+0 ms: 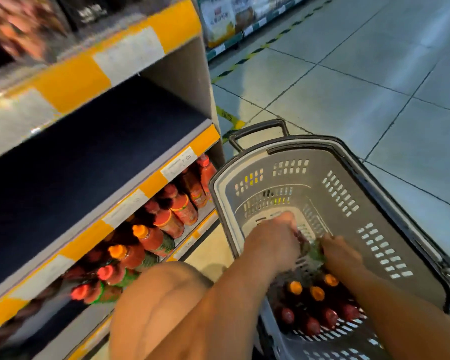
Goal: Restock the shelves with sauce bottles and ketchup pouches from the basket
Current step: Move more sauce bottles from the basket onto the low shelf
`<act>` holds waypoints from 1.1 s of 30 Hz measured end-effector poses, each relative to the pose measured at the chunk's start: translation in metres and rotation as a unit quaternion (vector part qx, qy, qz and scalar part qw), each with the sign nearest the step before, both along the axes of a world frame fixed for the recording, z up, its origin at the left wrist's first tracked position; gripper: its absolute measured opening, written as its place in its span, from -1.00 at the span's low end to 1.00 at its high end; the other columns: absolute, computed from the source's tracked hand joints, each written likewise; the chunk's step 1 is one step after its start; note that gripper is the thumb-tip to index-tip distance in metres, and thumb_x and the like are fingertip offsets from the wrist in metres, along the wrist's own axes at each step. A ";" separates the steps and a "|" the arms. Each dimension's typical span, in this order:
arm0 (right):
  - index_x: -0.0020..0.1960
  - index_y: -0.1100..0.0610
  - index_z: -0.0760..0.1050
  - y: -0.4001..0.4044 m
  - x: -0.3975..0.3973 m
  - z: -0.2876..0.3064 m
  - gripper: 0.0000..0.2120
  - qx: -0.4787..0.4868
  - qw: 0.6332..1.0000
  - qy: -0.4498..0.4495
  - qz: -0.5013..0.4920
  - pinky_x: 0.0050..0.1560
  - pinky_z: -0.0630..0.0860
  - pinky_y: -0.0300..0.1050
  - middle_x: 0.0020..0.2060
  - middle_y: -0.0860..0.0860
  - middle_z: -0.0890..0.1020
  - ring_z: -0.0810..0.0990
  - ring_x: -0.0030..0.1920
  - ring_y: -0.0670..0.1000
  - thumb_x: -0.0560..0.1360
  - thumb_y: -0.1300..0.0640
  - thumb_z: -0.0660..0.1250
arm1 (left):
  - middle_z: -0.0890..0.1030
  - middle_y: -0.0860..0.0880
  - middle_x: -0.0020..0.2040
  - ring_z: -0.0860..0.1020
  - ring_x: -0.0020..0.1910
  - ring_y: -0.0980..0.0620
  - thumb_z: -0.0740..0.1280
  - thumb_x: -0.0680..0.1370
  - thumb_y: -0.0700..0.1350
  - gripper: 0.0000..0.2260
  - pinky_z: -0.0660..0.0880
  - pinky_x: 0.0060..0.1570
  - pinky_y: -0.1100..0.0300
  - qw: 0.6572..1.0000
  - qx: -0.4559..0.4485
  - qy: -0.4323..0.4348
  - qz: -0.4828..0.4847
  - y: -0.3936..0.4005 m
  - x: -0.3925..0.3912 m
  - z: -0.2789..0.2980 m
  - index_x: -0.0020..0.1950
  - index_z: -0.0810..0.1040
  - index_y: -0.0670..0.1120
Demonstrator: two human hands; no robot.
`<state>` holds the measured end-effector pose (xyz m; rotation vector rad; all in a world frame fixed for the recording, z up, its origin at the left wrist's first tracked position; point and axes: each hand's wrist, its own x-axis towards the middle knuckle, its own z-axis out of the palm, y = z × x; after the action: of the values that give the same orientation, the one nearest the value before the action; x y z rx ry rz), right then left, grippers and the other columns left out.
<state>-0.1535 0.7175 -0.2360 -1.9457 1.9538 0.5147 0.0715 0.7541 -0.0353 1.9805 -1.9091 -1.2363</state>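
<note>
Head view: both hands reach into a grey basket (348, 183) on the floor. Left hand (278, 237) and right hand (340, 249) grip a blurred green-labelled bottle (312, 249); more bottles (317, 305) stand behind them, beside stocked shelves (151, 183).

I note a pale tiled floor (348, 81) with yellow-black tape line (247, 57), and a far display of pale bags (218, 19) across the aisle.

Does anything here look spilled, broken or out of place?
Nothing stands out. Sauce bottles stand capped in the basket, others line the lower shelf, and no spill shows. The middle shelf is bare. Both hands reach into the basket.
</note>
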 end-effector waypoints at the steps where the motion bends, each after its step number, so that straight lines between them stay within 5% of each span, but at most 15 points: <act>1: 0.33 0.03 0.39 0.001 0.002 0.004 -0.69 0.007 1.000 0.018 0.007 0.27 0.51 0.16 0.26 0.12 0.53 0.57 0.26 0.22 0.66 0.10 0.01 | 0.61 -0.08 -0.02 0.58 -0.04 -0.21 0.24 0.58 -0.10 -0.87 0.56 -0.09 -0.03 0.999 -0.029 0.032 0.033 0.005 0.011 0.009 0.07 0.44 0.11; 6: 0.09 -0.04 0.52 0.007 0.025 0.042 -0.78 -0.034 0.998 0.026 0.038 0.01 0.61 -0.01 0.05 -0.02 0.68 0.68 0.05 0.05 0.55 0.05 0.14 | 0.58 0.06 -0.31 0.54 -0.35 0.02 0.30 0.49 -0.02 -0.89 0.50 -0.31 0.03 0.947 -0.190 0.128 0.227 0.037 0.062 0.042 -0.04 0.46 0.19; 9: -0.01 -0.01 0.53 0.004 0.048 0.084 -0.78 -0.100 0.993 -0.008 0.057 -0.09 0.62 -0.03 -0.06 -0.01 0.70 0.70 -0.02 0.08 0.55 -0.12 0.21 | 0.58 0.04 -0.30 0.56 -0.27 -0.05 0.34 0.45 -0.02 -0.93 0.56 -0.23 -0.07 0.884 -0.275 0.185 0.329 0.055 0.088 0.059 -0.10 0.49 0.12; 12: -0.21 0.05 0.52 0.001 0.073 0.135 -0.71 -0.177 0.977 -0.118 0.032 -0.32 0.54 -0.05 -0.31 0.00 0.65 0.67 -0.23 0.13 0.48 -0.16 0.37 | 0.64 -0.09 -0.27 0.64 -0.24 -0.21 0.39 0.47 -0.02 -0.92 0.63 -0.19 -0.22 0.824 -0.300 0.280 0.391 0.075 0.108 0.074 -0.08 0.54 0.15; 14: -0.33 0.04 0.46 0.005 0.091 0.173 -0.69 -0.242 0.947 -0.210 0.012 -0.46 0.38 -0.12 -0.48 -0.06 0.54 0.55 -0.42 0.03 0.41 -0.12 0.46 | 0.65 -0.17 -0.26 0.64 -0.29 -0.15 0.41 0.50 -0.07 -0.90 0.62 -0.28 -0.08 0.780 -0.325 0.355 0.401 0.093 0.121 0.083 -0.02 0.58 0.11; 17: -0.24 -0.08 0.51 0.020 0.123 0.232 -0.79 -0.291 0.901 -0.321 0.029 -0.39 0.50 -0.04 -0.45 -0.12 0.59 0.56 -0.39 -0.10 0.40 -0.10 0.51 | 0.63 -0.19 -0.30 0.58 -0.37 -0.08 0.39 0.51 -0.10 -0.88 0.51 -0.38 0.09 0.739 -0.360 0.389 0.415 0.128 0.149 0.098 0.04 0.60 0.03; 21: -0.09 -0.26 0.55 0.053 0.173 0.301 -0.80 -0.343 0.843 -0.406 0.085 -0.24 0.56 -0.04 -0.22 -0.33 0.63 0.59 -0.27 -0.20 0.38 -0.12 0.54 | 0.65 -0.09 -0.33 0.62 -0.37 -0.06 0.37 0.51 -0.04 -0.83 0.58 -0.36 0.04 0.755 -0.415 0.274 0.427 0.183 0.198 0.115 0.09 0.60 0.05; 25: -0.11 -0.18 0.57 0.094 0.226 0.342 -0.82 -0.345 0.791 -0.479 0.163 -0.22 0.53 -0.14 -0.19 -0.26 0.64 0.61 -0.21 -0.15 0.39 -0.01 0.55 | 0.63 -0.04 -0.35 0.59 -0.40 -0.02 0.36 0.50 0.00 -0.78 0.54 -0.41 0.08 0.762 -0.424 0.193 0.449 0.239 0.248 0.118 0.14 0.61 0.08; 28: -0.16 -0.11 0.58 0.125 0.268 0.355 -0.84 -0.330 0.753 -0.519 0.234 -0.21 0.45 -0.33 -0.19 -0.21 0.64 0.61 -0.18 -0.12 0.40 0.06 0.56 | 0.63 -0.04 -0.31 0.60 -0.38 -0.06 0.35 0.47 0.05 -0.73 0.59 -0.41 -0.07 0.768 -0.416 0.143 0.466 0.278 0.284 0.112 0.15 0.62 0.06; 30: -0.17 -0.07 0.58 0.140 0.296 0.354 -0.86 -0.311 0.748 -0.518 0.274 -0.19 0.43 -0.38 -0.26 -0.20 0.63 0.60 -0.19 -0.16 0.40 0.02 0.55 | 0.63 0.00 -0.30 0.60 -0.35 -0.08 0.34 0.46 0.09 -0.72 0.61 -0.33 -0.14 0.771 -0.405 0.117 0.478 0.301 0.303 0.104 0.13 0.62 0.08; 33: -0.19 -0.05 0.59 0.157 0.337 0.340 -0.85 -0.236 0.772 -0.507 0.303 -0.18 0.56 -0.06 -0.35 -0.14 0.63 0.61 -0.29 -0.13 0.39 -0.09 0.50 | 0.64 0.07 -0.32 0.62 -0.34 0.00 0.35 0.40 0.19 -0.72 0.63 -0.27 -0.04 0.762 -0.384 0.072 0.516 0.328 0.322 0.087 0.04 0.63 0.14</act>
<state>0.1839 0.8745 0.1036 -2.3462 0.7603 -0.8608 0.3935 1.0824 0.0517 1.8237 -0.6980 -0.1986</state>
